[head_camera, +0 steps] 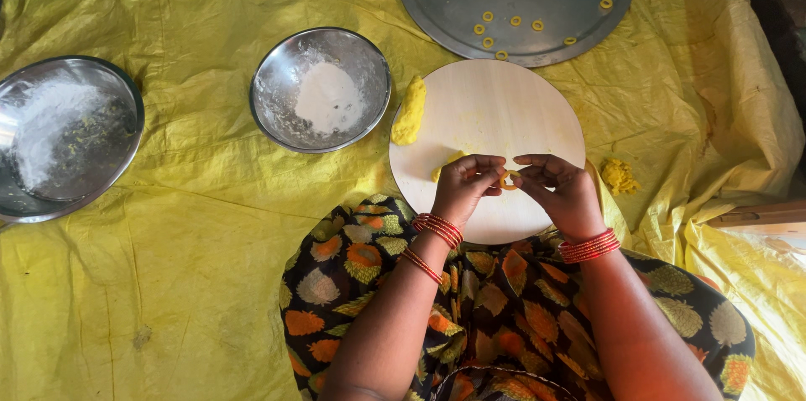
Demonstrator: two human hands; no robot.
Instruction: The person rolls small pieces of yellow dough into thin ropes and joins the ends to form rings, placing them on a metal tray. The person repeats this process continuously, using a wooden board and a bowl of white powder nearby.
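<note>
Pinching small yellow dough ring [510, 180] between left hand [464, 188] and right hand [561, 189] fingers over round board [491, 107]; looks soft, light, easily squashed, so best gripped lightly at opposite outer edges.

Small yellow dough ring [510, 180], closed loop, held upright just above round pale wooden board [495, 107]

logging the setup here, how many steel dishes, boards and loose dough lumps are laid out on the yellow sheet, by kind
steel bowls with white flour: 2
flat steel tray holding dough rings: 1
round wooden board: 1
loose yellow dough lumps: 3
total: 7
</note>
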